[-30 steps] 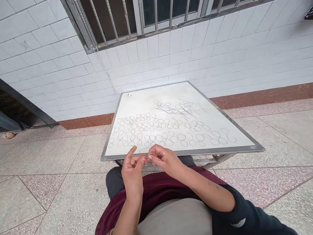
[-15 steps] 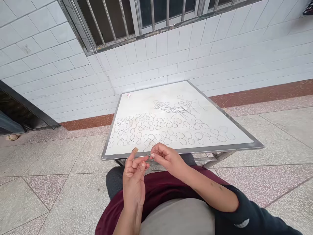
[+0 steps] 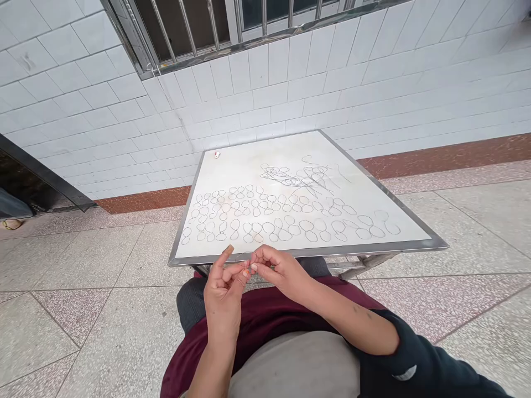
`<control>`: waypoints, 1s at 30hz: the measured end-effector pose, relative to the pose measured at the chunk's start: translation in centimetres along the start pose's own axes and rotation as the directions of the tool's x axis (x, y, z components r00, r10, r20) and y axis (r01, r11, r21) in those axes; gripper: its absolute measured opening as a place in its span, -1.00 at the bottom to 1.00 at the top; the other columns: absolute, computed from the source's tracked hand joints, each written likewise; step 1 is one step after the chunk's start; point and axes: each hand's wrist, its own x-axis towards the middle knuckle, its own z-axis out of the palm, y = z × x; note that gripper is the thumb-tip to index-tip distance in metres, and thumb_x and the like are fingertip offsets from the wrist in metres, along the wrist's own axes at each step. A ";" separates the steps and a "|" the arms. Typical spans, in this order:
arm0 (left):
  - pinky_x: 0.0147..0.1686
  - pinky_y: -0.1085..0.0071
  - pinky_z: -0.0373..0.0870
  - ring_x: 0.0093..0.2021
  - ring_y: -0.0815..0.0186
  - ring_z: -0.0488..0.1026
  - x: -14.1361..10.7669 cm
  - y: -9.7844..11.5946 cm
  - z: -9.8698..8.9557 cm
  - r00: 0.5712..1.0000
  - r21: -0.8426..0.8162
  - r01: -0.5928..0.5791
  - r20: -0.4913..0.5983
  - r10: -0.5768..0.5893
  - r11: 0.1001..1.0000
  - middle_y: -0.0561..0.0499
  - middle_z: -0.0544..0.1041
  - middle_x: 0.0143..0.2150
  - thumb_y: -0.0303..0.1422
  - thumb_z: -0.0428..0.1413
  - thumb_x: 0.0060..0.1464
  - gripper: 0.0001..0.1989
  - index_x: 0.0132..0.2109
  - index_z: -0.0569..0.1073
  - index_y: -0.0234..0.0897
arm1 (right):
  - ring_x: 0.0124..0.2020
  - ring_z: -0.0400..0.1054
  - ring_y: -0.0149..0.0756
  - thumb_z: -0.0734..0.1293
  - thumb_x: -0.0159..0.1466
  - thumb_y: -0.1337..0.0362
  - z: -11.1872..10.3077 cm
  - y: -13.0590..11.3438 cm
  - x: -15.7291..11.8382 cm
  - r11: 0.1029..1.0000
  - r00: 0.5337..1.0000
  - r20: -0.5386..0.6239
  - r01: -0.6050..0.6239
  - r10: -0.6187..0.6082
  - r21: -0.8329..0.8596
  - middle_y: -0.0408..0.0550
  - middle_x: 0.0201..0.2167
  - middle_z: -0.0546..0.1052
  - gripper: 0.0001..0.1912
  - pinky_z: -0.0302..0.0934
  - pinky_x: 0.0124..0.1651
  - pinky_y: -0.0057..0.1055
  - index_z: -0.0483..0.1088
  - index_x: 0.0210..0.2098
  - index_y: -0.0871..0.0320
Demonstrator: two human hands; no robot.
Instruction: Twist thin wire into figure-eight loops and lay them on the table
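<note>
My left hand [image 3: 224, 301] pinches between thumb and index finger at the table's front edge; its thumb faces up and one finger sticks out. Against it, my right hand [image 3: 286, 276] is closed too, thumb and index fingertips together. A thin dark wire seems to be held between both sets of fingertips; most of it is hidden. On the white table [image 3: 253, 152] beyond lie rows of thin wire loops [image 3: 307, 230], many bent into figure eights. Behind these rows is a tangled heap of looped wires [image 3: 296, 179] with straight ends.
A small white and red object [image 3: 217, 155] sits at the table's far left corner. A grey metal rim [image 3: 315, 253] edges the tabletop. Behind stands a white tiled wall [image 3: 265, 99] with a barred window [image 3: 215, 27]. The floor is speckled stone tile.
Both hands have shifted slightly left and stay pinched together. The wire loop that showed above the fingertips is no longer clearly visible. The view has tilted a little.
</note>
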 end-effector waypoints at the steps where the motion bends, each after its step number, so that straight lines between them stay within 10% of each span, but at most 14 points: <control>1: -0.04 0.33 0.38 -0.12 0.29 0.52 0.1 -0.1 0.0 1.000 0.003 0.000 -0.008 0.000 1.000 0.04 0.63 -0.29 -0.36 0.29 -0.05 -0.42 0.14 0.37 -0.18 | -0.46 0.19 -0.45 0.23 0.33 0.27 0.0 0.1 0.1 1.000 1.000 -0.001 0.004 -0.004 0.004 -0.21 -0.43 0.44 -0.90 0.04 -0.38 -0.49 0.33 -0.32 0.12; 30: -0.12 0.34 0.38 -0.32 0.34 0.47 1.2 -0.8 -0.1 0.998 0.150 -0.011 0.061 0.002 0.989 0.08 0.56 -0.40 -0.33 0.25 -0.04 -0.42 0.16 0.36 -0.21 | -0.47 0.19 -0.42 0.25 0.28 0.30 0.5 1.5 0.1 0.997 0.997 -0.032 -0.071 0.071 -0.014 -0.26 -0.47 0.38 -0.89 0.10 -0.34 -0.46 0.24 -0.18 0.05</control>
